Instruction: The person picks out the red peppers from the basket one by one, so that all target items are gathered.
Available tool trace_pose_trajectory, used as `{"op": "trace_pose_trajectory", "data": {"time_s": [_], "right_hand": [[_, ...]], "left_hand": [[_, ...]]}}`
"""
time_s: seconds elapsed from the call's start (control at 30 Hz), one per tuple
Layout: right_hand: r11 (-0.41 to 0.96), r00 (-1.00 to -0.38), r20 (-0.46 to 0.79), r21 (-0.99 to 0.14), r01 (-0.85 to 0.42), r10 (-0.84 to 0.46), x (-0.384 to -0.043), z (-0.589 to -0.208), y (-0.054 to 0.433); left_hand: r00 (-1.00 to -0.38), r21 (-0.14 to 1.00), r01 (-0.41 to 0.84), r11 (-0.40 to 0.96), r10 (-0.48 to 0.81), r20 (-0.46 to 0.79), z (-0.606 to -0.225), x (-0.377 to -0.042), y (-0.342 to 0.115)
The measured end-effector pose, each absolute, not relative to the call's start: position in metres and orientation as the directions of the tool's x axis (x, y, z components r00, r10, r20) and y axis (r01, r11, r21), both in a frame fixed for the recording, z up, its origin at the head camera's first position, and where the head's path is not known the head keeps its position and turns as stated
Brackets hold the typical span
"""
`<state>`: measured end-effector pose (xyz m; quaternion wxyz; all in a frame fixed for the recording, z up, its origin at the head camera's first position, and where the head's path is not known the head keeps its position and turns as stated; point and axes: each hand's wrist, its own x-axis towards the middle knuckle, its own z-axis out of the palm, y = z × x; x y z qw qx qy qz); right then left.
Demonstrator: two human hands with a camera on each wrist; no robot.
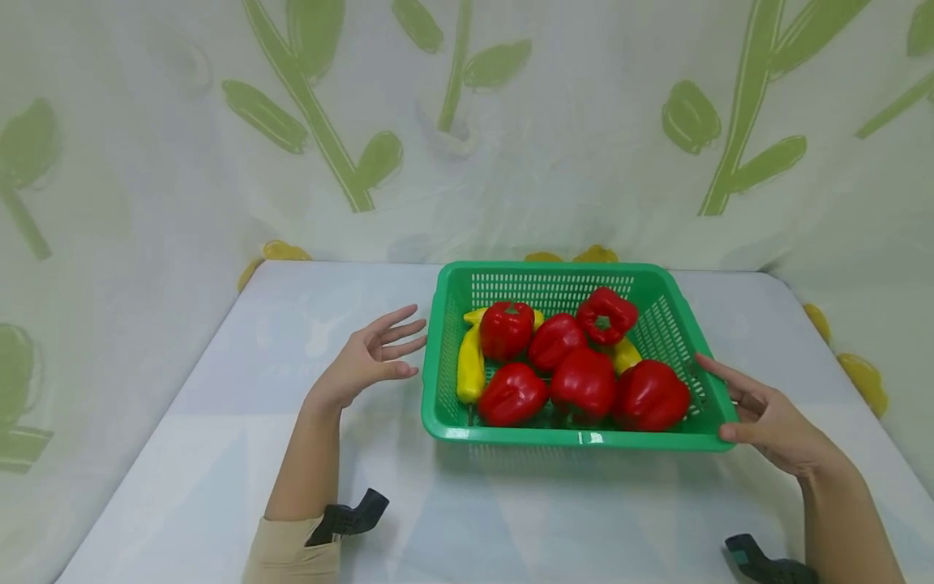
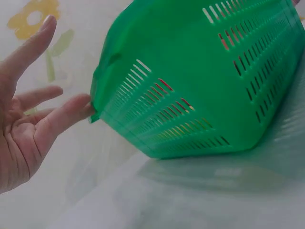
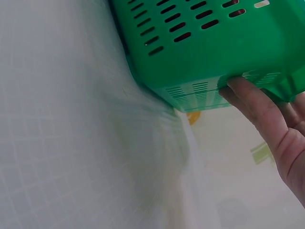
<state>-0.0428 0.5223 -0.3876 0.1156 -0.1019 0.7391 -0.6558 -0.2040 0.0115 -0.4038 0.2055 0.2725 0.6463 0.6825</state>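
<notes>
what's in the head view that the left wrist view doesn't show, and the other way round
Only the head view: the open top of the basket, six red peppers and some yellow items inside, and the left sleeve.

Only the left wrist view: the basket's outer corner down to the table, and a yellow flower's pale centre.

Both: the left hand, basket and table; the left wrist view gives red glimpses through the slots.

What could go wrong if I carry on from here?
The left hand isn't gripping the green plastic basket, while the right hand touches its right rim, so a lift or push now might tilt or swivel it. The red bell peppers lie loosely heaped and could roll if it tips.
</notes>
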Motion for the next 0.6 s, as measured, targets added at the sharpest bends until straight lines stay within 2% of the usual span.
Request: {"op": "trace_pose_trajectory", "data": {"time_s": [0.27, 0.4, 0.6], "right_hand": [[0.159, -0.960, -0.042, -0.987, -0.002, -0.276, -0.042, -0.388, 0.522], [0.149, -0.958, -0.030, -0.989, -0.013, -0.286, -0.043, -0.388, 0.522], [0.157, -0.957, -0.029, -0.987, -0.017, -0.287, -0.043, -0.388, 0.522]], "left_hand": [[-0.758, 0.991, 0.135, -0.008, 0.643, 0.108, -0.376, -0.217, 0.016], [-0.721, 0.989, 0.136, 0.062, 0.691, 0.056, -0.368, -0.225, 0.024], [-0.657, 0.991, 0.112, 0.075, 0.754, 0.017, -0.360, -0.236, 0.039]]}}
